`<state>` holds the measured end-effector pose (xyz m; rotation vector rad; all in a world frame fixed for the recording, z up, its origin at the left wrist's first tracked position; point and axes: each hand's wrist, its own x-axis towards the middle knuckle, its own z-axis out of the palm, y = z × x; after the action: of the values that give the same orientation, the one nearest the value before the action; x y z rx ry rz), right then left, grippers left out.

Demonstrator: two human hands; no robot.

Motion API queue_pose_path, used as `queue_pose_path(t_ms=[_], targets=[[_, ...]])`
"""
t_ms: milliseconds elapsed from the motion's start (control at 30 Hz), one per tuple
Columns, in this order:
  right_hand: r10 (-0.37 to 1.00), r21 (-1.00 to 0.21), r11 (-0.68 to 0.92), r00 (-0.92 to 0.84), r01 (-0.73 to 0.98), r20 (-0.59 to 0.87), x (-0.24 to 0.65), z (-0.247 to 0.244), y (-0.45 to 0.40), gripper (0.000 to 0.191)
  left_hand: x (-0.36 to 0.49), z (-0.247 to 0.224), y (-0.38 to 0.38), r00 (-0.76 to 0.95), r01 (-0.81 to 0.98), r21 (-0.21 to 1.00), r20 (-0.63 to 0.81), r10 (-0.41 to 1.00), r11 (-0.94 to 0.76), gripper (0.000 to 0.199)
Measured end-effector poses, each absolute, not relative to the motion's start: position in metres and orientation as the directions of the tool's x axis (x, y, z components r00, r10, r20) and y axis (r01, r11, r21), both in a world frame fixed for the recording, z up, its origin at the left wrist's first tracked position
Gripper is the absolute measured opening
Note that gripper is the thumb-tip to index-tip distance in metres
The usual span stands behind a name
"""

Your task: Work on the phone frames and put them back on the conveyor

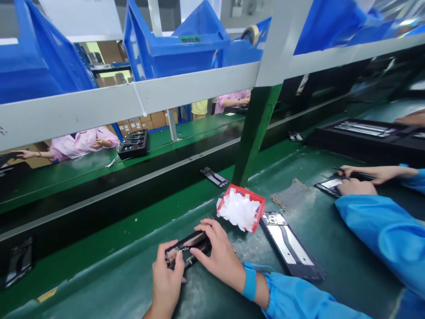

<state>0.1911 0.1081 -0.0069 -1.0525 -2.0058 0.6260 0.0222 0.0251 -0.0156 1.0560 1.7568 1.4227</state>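
Observation:
Low in the centre of the head view, my left hand (168, 274) grips the left end of a dark phone-like device (189, 243), its thumb on the near face. My right hand (219, 254) wraps round the device's right end, wearing a blue wrist band. The device is held tilted above the green mat. Just behind my right hand stands a red tray (260, 208) heaped with white paper pieces (239, 210). An opened device with a white interior (288, 246) lies to the right of my right hand.
At the right, a person's hands (358, 181) work on another device (330, 186). A grey cloth (292, 195) lies nearby. Beyond the tray stands a green post (254, 133); another device (215, 177) lies beside it. Blue bins (186, 53) sit on the shelf rail (199, 86) overhead.

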Motion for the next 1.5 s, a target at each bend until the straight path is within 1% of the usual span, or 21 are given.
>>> queue_pose_path(t_ms=[67, 167, 267, 367, 500, 633, 767, 867, 967, 1067, 1167, 1300, 1367, 1433, 1500], targets=[[0.802, -0.662, 0.593, -0.405, 0.458, 0.438, 0.193, -0.005, 0.111, 0.039, 0.022, -0.010, 0.028, -0.493, 0.153, 0.980, -0.038, 0.869, 0.129, 0.060], [0.764, -0.607, 0.644, -0.429, 0.465, 0.483, 0.197, -0.001, 0.118, 0.024, 0.024, -0.003, 0.030, -0.440, 0.085, 0.987, -0.084, 0.894, 0.135, 0.063], [0.719, -0.566, 0.695, -0.454, 0.443, 0.526, 0.199, 0.001, 0.119, 0.019, 0.023, -0.001, 0.031, -0.434, 0.075, 0.985, -0.109, 0.894, 0.156, 0.062], [0.710, -0.562, 0.701, -0.501, 0.438, 0.495, 0.198, 0.001, 0.116, 0.015, 0.020, -0.002, 0.032, -0.445, 0.073, 0.979, -0.138, 0.885, 0.189, 0.060], [0.720, -0.587, 0.684, -0.533, 0.433, 0.445, 0.198, -0.003, 0.116, 0.016, 0.016, -0.004, 0.034, -0.392, 0.046, 0.984, -0.140, 0.909, 0.171, 0.060], [0.714, -0.563, 0.694, -0.533, 0.449, 0.455, 0.200, -0.003, 0.121, 0.016, 0.013, -0.006, 0.034, -0.311, 0.040, 0.988, -0.127, 0.942, 0.146, 0.059], [0.702, -0.557, 0.703, -0.555, 0.442, 0.446, 0.201, 0.000, 0.118, 0.014, 0.012, -0.008, 0.032, -0.303, 0.063, 0.982, -0.149, 0.941, 0.175, 0.057], [0.687, -0.536, 0.715, -0.591, 0.449, 0.422, 0.201, 0.002, 0.117, 0.010, 0.012, -0.007, 0.032, -0.260, 0.057, 0.981, -0.163, 0.952, 0.183, 0.056], [0.699, -0.535, 0.704, -0.589, 0.467, 0.406, 0.202, 0.003, 0.118, 0.009, 0.012, -0.003, 0.033, -0.219, 0.036, 0.984, -0.162, 0.962, 0.174, 0.058], [0.700, -0.530, 0.705, -0.583, 0.472, 0.413, 0.202, 0.005, 0.118, 0.010, 0.011, 0.000, 0.034, -0.247, 0.040, 0.982, -0.170, 0.954, 0.185, 0.057], [0.667, -0.494, 0.738, -0.603, 0.459, 0.437, 0.201, 0.007, 0.114, 0.011, 0.012, -0.001, 0.033, -0.298, 0.062, 0.977, -0.175, 0.938, 0.202, 0.054], [0.594, -0.437, 0.793, -0.697, 0.424, 0.401, 0.201, 0.011, 0.109, 0.020, 0.015, 0.000, 0.032, -0.246, 0.057, 0.974, -0.198, 0.949, 0.218, 0.055], [0.590, -0.478, 0.783, -0.721, 0.398, 0.365, 0.201, 0.012, 0.109, 0.025, 0.017, 0.003, 0.031, -0.236, 0.048, 0.977, -0.192, 0.952, 0.209, 0.057], [0.632, -0.592, 0.720, -0.696, 0.363, 0.341, 0.201, 0.012, 0.111, 0.024, 0.019, 0.008, 0.030, -0.268, -0.009, 0.983, -0.177, 0.947, 0.181, 0.060], [0.712, -0.726, 0.604, -0.633, 0.328, 0.306, 0.199, 0.009, 0.113, 0.022, 0.019, 0.012, 0.030, -0.306, -0.141, 0.980, -0.176, 0.935, 0.139, 0.065]])
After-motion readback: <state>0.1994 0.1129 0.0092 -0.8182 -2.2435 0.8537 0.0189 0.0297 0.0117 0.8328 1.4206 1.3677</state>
